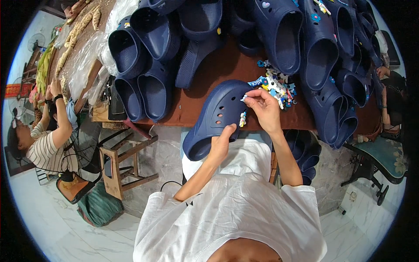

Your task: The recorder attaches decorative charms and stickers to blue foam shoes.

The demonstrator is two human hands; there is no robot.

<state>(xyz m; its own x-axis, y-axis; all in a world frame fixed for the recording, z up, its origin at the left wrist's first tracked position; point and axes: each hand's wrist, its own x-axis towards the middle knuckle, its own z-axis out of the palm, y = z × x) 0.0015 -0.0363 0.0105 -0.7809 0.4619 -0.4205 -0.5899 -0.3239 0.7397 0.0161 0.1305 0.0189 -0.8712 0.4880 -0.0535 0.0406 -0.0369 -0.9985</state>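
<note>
Holding a navy clog across the near edge of the table, with the left hand clamped in a firm grip on its side. Farther right, pinching a small pale charm beside its toe, with the right hand's grip together. Could drop it near the loose charms through too light a pinch.

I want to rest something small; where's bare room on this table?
The brown table is mostly bare between the held clog and the left-hand clogs, and past the held clog's toe, left of the charm pile. Stacked clogs crowd the right side.
</note>
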